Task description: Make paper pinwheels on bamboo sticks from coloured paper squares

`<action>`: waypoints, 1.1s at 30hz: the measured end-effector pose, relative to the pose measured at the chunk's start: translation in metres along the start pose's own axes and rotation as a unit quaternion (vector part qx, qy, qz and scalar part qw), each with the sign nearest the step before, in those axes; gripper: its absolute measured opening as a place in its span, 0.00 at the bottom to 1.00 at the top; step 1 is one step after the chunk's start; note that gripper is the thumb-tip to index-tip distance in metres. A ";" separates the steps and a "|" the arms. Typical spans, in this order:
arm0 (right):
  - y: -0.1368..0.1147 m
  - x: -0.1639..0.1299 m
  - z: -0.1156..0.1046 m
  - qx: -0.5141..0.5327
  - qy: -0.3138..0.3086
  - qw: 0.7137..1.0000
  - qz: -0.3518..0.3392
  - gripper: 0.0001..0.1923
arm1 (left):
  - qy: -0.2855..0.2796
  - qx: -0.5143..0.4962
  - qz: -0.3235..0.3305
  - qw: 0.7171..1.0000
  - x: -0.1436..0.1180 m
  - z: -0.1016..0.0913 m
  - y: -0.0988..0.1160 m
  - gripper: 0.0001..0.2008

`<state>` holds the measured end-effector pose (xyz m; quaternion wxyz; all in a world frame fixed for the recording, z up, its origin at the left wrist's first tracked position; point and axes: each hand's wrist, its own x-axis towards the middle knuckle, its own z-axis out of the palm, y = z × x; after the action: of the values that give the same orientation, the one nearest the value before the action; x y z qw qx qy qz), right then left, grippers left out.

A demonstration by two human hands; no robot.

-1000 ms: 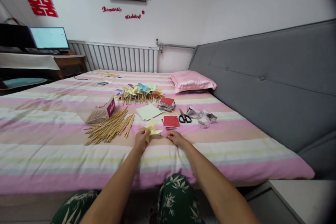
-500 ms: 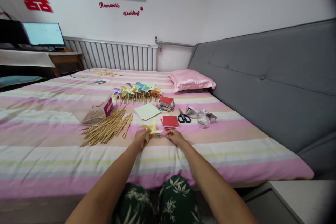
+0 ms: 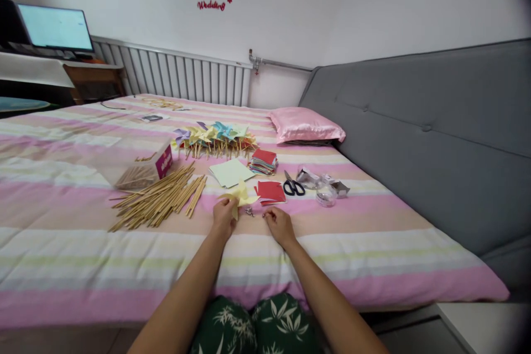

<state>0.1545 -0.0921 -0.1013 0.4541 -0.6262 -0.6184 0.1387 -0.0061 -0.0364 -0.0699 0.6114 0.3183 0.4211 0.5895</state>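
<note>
My left hand (image 3: 224, 214) pinches a folded yellow paper pinwheel (image 3: 240, 194) that rests on the striped bedspread (image 3: 83, 243). My right hand (image 3: 279, 223) lies on the bed just right of it, fingers curled, fingertips close to several small metal pins (image 3: 249, 211); whether it holds one is too small to tell. A small stack of red paper squares (image 3: 270, 192) sits just beyond the right hand.
A heap of wooden sticks (image 3: 160, 198) and a clear box with a pink label (image 3: 143, 171) lie to the left. Behind are pale green sheets (image 3: 230, 172), a coloured paper stack (image 3: 263, 161), finished pinwheels (image 3: 213, 139), black scissors (image 3: 293, 186), crumpled plastic (image 3: 326, 185), a pink pillow (image 3: 305, 125).
The view has tilted down and shifted. My right hand has drawn back a little from the yellow pinwheel, uncovering the small pins between the hands. My left hand keeps its hold.
</note>
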 end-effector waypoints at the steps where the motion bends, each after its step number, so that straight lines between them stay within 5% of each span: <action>1: 0.002 -0.001 0.000 0.002 0.002 1.000 -0.001 0.10 | 0.003 -0.003 0.006 1.000 0.001 0.000 -0.002 0.13; 15: 0.000 -0.009 0.001 -0.009 0.034 0.999 0.001 0.10 | -0.009 0.002 0.061 0.998 0.003 -0.006 -0.014 0.07; 33: -0.003 -0.015 -0.004 -0.006 0.031 1.000 0.002 0.07 | -0.032 -0.020 0.019 0.999 -0.002 -0.004 -0.010 0.10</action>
<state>0.1526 -0.1082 -0.1024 0.4691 -0.6342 -0.6033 0.1169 -0.0053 -0.0398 -0.0800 0.6197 0.3327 0.3832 0.5987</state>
